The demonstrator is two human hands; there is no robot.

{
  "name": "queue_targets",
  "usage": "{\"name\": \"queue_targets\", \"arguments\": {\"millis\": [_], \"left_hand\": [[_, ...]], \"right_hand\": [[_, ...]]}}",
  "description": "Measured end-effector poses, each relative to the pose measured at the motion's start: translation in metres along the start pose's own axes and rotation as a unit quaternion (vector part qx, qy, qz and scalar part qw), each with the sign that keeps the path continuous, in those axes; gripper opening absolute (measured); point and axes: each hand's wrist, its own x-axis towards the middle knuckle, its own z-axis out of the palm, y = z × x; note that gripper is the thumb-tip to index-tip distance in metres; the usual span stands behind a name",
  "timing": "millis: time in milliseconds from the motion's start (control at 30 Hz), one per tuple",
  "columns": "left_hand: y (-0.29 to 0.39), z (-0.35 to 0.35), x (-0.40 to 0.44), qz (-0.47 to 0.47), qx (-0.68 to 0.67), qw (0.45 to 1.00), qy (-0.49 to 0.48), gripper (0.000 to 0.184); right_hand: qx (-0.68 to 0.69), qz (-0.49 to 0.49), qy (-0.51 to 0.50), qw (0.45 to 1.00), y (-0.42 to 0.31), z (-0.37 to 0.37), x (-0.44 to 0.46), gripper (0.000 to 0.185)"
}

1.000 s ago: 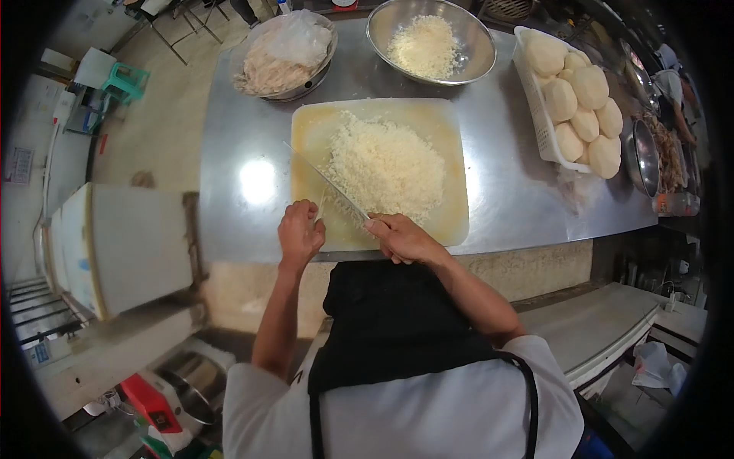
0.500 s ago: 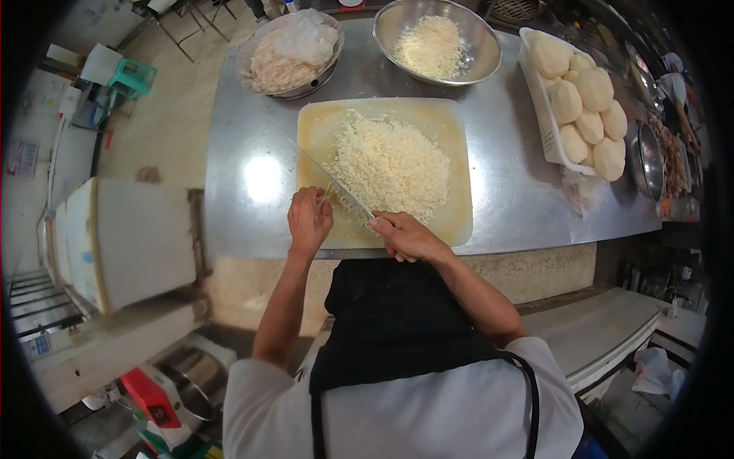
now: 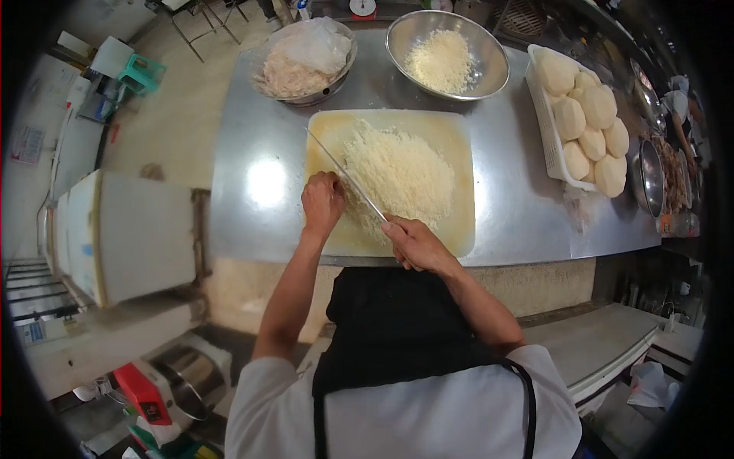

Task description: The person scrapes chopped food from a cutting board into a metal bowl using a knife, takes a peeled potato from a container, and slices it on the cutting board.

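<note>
A knife (image 3: 348,176) is in my right hand (image 3: 419,243), which is closed round its handle. Its long blade slants up and to the left over the cutting board (image 3: 325,130), along the left side of a broad heap of finely chopped, pale yellow-white food (image 3: 405,180). Close to the left of the blade is my left hand (image 3: 323,203), its fingers curled in over the board. Whatever those fingers hold, if anything, is hidden. The knife's handle is mostly covered by my right hand.
Behind the board stand a steel bowl (image 3: 497,73) with more chopped food and a bowl (image 3: 336,86) of pale shredded-looking food under clear plastic. A white basket (image 3: 541,126) of peeled, pale round roots is at the right. The steel table's front edge (image 3: 535,264) is near my apron.
My left hand has moved forward and right, and its fingers have curled in more beside the blade. My right hand still grips the knife. The whole view has shifted slightly.
</note>
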Motion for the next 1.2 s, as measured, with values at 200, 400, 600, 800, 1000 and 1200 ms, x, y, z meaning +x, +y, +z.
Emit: {"name": "queue_targets", "arguments": {"millis": [200, 400, 600, 800, 1000, 1200], "left_hand": [[-0.004, 0.004, 0.002, -0.010, 0.028, 1.000, 0.002, 0.011], [-0.006, -0.002, -0.003, -0.008, 0.019, 1.000, -0.014, 0.013], [-0.021, 0.004, -0.009, 0.035, 0.018, 0.999, -0.002, 0.021], [-0.014, 0.000, -0.008, 0.004, 0.012, 1.000, -0.007, 0.027], [-0.026, 0.005, -0.012, 0.031, 0.016, 0.999, 0.001, 0.027], [-0.026, -0.001, -0.014, 0.034, 0.005, 0.999, -0.009, 0.029]], "right_hand": [[-0.016, 0.000, -0.001, 1.000, -0.002, 0.003, 0.001, 0.049], [-0.036, -0.011, -0.017, 0.999, 0.001, -0.001, 0.005, 0.055], [-0.053, -0.010, -0.015, 0.998, -0.006, 0.000, 0.000, 0.061], [-0.041, -0.023, -0.043, 0.998, 0.003, -0.001, 0.008, 0.067], [-0.043, -0.024, -0.035, 0.998, -0.001, 0.006, 0.003, 0.073], [-0.053, -0.026, -0.021, 0.998, 0.000, 0.011, 0.006, 0.075]]}}
